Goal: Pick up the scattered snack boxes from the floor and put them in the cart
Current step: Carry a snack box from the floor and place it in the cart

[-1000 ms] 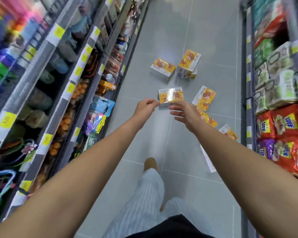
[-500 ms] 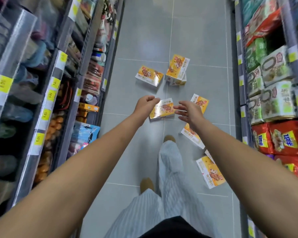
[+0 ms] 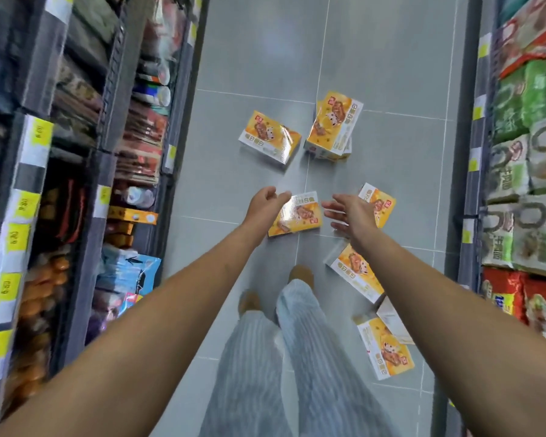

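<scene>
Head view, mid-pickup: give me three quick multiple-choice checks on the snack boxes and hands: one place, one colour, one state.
1. Where is the middle snack box? A on the floor between left hand and right hand; B on a shelf; C in a cart.
2. Box fronts are mainly: A blue; B orange-yellow; C green.
3. Both hands are: A gripping boxes; B open, empty; C one gripping, one open.
A: it lies on grey tile between them. B: orange-yellow print. B: fingers loose, nothing grasped.
</scene>
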### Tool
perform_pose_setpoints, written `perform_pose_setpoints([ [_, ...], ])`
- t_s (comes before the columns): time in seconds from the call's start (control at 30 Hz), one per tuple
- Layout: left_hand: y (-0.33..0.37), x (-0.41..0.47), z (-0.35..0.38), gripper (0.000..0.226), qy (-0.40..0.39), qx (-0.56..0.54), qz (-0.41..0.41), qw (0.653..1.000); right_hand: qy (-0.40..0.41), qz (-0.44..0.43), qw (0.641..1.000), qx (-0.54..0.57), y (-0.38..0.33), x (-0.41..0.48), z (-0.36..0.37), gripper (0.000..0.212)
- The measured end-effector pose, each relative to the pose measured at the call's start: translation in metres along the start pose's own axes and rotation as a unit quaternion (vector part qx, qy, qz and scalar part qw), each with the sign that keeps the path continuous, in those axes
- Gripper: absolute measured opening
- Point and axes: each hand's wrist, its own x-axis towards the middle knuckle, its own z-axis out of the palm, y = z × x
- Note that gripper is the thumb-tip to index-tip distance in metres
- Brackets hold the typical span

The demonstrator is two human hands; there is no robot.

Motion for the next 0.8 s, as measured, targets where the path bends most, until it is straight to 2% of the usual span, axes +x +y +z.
perform_pose_setpoints([
  [0.27, -0.058, 0.129, 0.008, 0.064, -0.018, 0.003, -0.064, 0.998, 0.031, 0.025, 0.999, 0.005, 0.051, 0.117, 0.034, 0.017],
  [0.4, -0.095, 0.197, 0.024, 0.062, -0.018, -0.023, -0.078, 0.996, 0.062, 0.016, 0.998, -0.008, 0.081, 0.191, 0.044, 0.008],
  [0.5, -0.123, 0.243, 0.038, 0.055, -0.012, -0.022, -0.073, 0.997, 0.082, 0.020, 0.996, -0.016, 0.105, 0.239, 0.047, 0.033],
  [0.6, -0.153, 0.285, 0.050, 0.040, 0.000, -0.031, -0.091, 0.995, 0.085, 0.031, 0.995, -0.037, 0.136, 0.284, 0.048, 0.046],
  [0.8, -0.212, 0.353, 0.070, 0.055, 0.017, -0.060, -0.154, 0.986, 0.090, 0.044, 0.992, -0.077, 0.186, 0.362, 0.050, 0.054],
])
